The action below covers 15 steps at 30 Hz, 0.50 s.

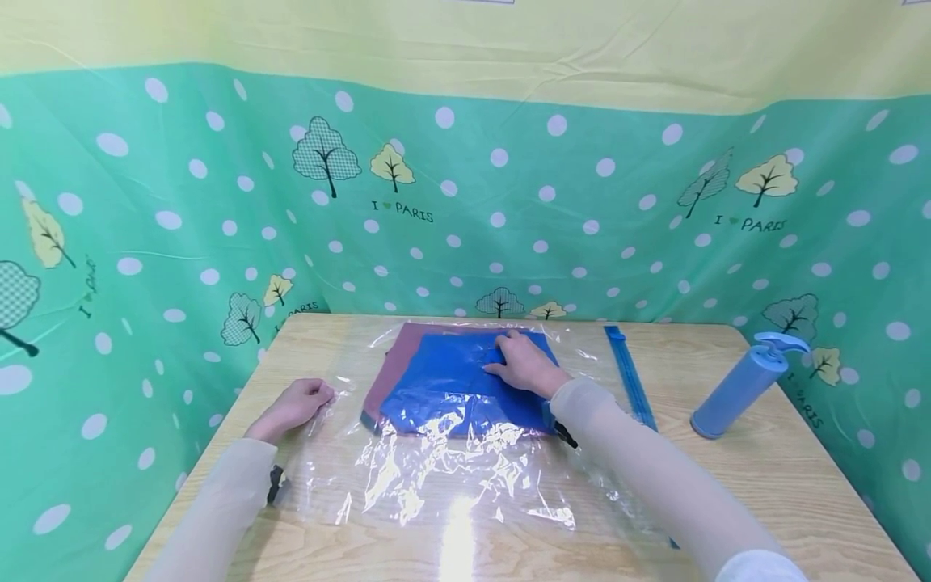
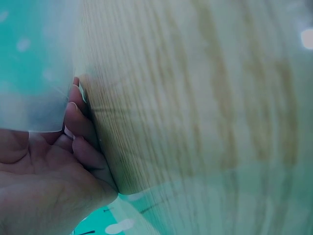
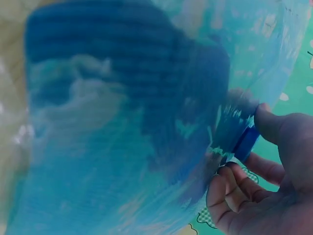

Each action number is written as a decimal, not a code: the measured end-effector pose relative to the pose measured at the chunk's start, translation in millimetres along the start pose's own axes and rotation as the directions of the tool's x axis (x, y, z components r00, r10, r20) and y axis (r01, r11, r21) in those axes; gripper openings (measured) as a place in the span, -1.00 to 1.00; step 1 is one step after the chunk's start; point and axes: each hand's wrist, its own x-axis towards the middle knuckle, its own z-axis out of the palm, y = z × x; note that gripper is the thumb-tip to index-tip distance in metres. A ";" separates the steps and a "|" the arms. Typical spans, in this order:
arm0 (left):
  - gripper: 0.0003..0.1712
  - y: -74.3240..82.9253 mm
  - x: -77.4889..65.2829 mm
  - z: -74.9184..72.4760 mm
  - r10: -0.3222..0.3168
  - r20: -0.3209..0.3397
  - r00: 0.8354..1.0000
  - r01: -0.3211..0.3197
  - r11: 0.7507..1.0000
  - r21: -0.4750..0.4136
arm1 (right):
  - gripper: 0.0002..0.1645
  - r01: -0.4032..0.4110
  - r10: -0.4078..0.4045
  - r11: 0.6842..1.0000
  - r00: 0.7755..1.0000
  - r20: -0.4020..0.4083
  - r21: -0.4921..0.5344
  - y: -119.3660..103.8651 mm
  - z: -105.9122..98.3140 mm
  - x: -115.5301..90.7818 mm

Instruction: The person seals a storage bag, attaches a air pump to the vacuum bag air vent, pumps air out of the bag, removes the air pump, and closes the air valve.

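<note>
A clear plastic vacuum storage bag (image 1: pixel 407 477) lies across the table, with folded blue clothing (image 1: pixel 451 364) and mauve clothing (image 1: pixel 389 368) inside. My left hand (image 1: pixel 300 404) pinches the bag's left edge; in the left wrist view this hand (image 2: pixel 58 161) has curled fingers beside the film. On top of the bag, my right hand (image 1: pixel 525 364) bends over the blue clothing. Seen from the right wrist, the right hand (image 3: pixel 264 171) holds a small blue valve piece (image 3: pixel 246 143) between thumb and fingers. Glare and film blur that grip.
A blue zip strip (image 1: pixel 631 376) runs along the bag's right side, partly behind my right forearm. Farther right, a blue hand pump (image 1: pixel 738 396) stands on the wooden table (image 1: pixel 771 493). A green dotted curtain (image 1: pixel 502 242) surrounds the table's back and sides.
</note>
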 end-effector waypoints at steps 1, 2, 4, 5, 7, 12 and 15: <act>-0.65 0.2 0.0 0.1 0.001 0.000 1.000 -0.001 1.000 0.000 | -0.37 0.006 -0.006 1.000 1.000 -0.006 -0.002 0.2 0.5 0.0; -0.65 0.2 0.1 0.2 0.001 -0.001 1.000 -0.001 1.000 0.000 | -0.40 0.014 -0.014 1.000 1.000 -0.010 -0.003 0.4 0.8 0.1; -0.65 0.5 0.1 0.2 0.003 -0.001 1.000 -0.003 1.000 0.000 | -0.45 0.030 -0.030 1.000 0.999 -0.018 0.001 0.8 1.1 0.1; -0.65 0.8 0.1 0.1 0.005 0.001 1.000 -0.005 1.000 0.001 | -0.48 0.040 -0.040 0.999 0.999 -0.019 0.003 0.9 1.1 0.1; -0.65 0.6 0.2 0.2 0.005 0.001 1.000 -0.005 1.000 0.001 | -0.54 0.061 -0.061 0.998 0.998 -0.016 0.007 1.3 0.6 0.2; -0.66 0.4 -0.7 1.0 -0.008 0.001 1.000 0.008 1.000 0.000 | -0.62 0.092 -0.093 0.996 0.996 0.013 0.012 0.4 -2.7 -0.6; -0.66 1.3 -1.8 0.8 -0.002 -0.002 1.000 0.002 1.000 0.006 | -0.58 0.080 -0.081 0.997 0.996 0.028 0.022 -0.9 -4.7 -1.1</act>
